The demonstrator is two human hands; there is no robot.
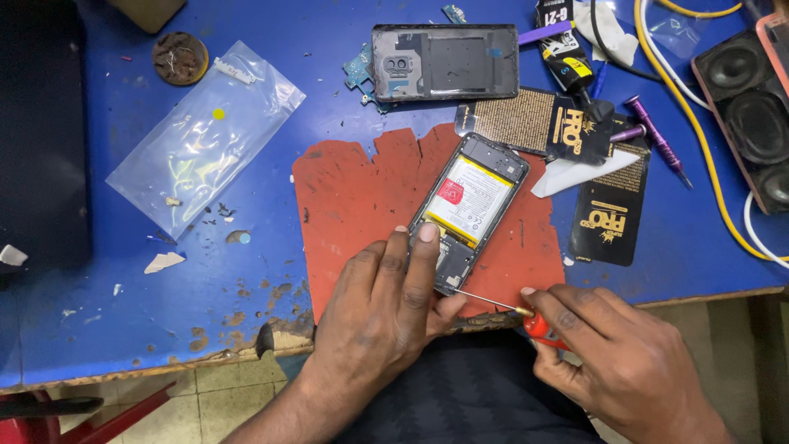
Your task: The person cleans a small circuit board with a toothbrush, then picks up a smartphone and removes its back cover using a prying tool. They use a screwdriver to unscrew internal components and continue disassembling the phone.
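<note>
An opened phone [472, 205] with its battery showing lies tilted on a torn red mat [353, 197]. My left hand [386, 304] rests on the phone's lower left edge, fingers pressing it down. My right hand [616, 362] grips a red-handled screwdriver [526, 316]; its thin shaft points left, with the tip at the phone's bottom end. The phone's removed back cover [444, 62] lies above, inner side up.
On the worn blue table [164, 279] are a clear plastic bag [201, 136], a purple screwdriver [657, 140], black and gold packets [608, 210], a glue tube [567, 57], yellow cable [699, 131] and a speaker [752, 115]. The table's front edge is chipped.
</note>
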